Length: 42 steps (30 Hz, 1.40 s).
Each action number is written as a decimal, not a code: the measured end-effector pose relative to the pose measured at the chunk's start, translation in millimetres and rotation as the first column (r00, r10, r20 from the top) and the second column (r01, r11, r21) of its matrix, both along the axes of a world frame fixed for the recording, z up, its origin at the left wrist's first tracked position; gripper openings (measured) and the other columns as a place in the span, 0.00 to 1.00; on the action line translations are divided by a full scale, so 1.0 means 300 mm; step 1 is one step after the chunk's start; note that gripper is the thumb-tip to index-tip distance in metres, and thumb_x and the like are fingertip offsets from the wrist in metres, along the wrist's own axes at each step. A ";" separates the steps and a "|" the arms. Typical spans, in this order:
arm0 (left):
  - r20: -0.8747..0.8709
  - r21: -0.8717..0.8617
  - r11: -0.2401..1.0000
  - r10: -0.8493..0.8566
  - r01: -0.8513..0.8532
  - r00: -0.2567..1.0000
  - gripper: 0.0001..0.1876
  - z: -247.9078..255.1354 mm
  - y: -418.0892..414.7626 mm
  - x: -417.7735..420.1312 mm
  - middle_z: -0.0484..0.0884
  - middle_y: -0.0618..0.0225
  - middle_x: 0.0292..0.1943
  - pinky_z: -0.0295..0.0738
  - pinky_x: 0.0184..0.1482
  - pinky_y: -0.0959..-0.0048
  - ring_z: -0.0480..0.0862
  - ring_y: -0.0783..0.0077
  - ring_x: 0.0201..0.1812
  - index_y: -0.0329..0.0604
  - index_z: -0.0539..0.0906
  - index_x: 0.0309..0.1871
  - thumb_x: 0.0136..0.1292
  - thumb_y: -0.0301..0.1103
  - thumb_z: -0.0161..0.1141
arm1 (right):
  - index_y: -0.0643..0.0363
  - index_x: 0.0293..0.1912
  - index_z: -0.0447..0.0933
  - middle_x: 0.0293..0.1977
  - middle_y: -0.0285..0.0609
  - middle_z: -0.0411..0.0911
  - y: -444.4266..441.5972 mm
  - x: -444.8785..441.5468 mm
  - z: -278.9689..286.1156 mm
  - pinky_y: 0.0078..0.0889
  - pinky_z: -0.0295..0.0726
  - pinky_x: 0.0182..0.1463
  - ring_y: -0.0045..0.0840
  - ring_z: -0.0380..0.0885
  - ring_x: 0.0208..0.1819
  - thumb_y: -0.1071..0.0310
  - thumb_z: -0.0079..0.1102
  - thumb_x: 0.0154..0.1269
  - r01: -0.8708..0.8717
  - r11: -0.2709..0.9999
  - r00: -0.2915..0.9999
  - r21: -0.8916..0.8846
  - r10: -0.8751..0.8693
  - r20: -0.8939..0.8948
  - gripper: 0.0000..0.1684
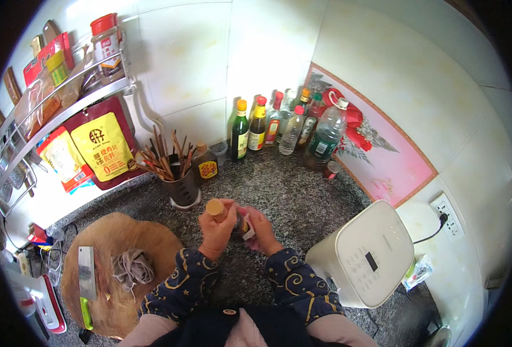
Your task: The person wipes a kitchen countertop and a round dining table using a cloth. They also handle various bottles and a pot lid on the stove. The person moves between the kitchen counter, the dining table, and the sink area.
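Close in front of my body, my left hand (217,224) grips a dark bottle (240,222) by its neck, just below an orange-tan cap. My right hand (261,226) presses a pink cloth (252,243) against the bottle's side. The bottle is tilted, and the two hands cover much of it. Its label shows partly between them. Beyond my hands, a brown bottle with a yellow label (207,167) stands by a metal holder of chopsticks (182,191).
Several sauce bottles (258,128) line the wall beside a large plastic jug (324,141) and a small jar (331,169). At left, a round wooden board (108,230) bears a cleaver (86,271) and a crumpled grey cloth (135,268). A white rice cooker (364,256) stands at right.
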<state>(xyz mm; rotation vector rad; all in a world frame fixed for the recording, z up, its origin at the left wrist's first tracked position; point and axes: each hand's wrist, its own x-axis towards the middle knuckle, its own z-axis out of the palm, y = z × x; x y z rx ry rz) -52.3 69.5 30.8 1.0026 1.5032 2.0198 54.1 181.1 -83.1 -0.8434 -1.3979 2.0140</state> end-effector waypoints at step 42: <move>-0.240 -0.307 0.942 -0.217 0.138 0.946 0.33 -0.019 0.190 -0.101 0.74 0.55 0.62 0.69 0.64 0.59 0.73 0.58 0.64 0.41 0.65 0.70 0.65 0.40 0.65 | 0.57 0.59 0.66 0.53 0.48 0.74 0.042 -0.124 0.078 0.49 0.73 0.56 0.45 0.71 0.58 0.58 0.75 0.52 0.027 0.688 0.911 0.725 -0.316 0.266 0.39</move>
